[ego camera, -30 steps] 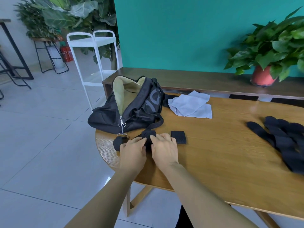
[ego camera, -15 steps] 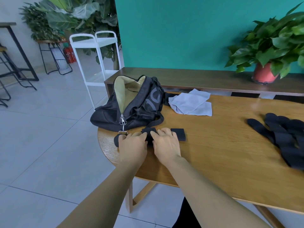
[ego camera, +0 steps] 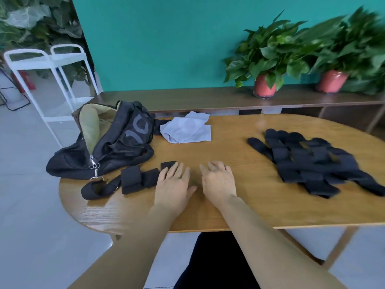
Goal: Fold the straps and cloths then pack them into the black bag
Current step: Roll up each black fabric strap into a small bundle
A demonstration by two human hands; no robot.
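Head view: one folded strap lies on the wooden table, just in front of the gaping black bag. Its thick rolled middle sits immediately left of the left hand, which is flat and released, fingertips touching the square end tab. The right hand, loosely relaxed and grasping nothing, is beside the left over bare wood, apart from every strap. The unfolded straps form a loose heap well to the right, and a pale cloth lies just beside the bag. The webbing looks light, soft and limp, so folds will probably spring open. It is best pinched across all layers at the thick middle.
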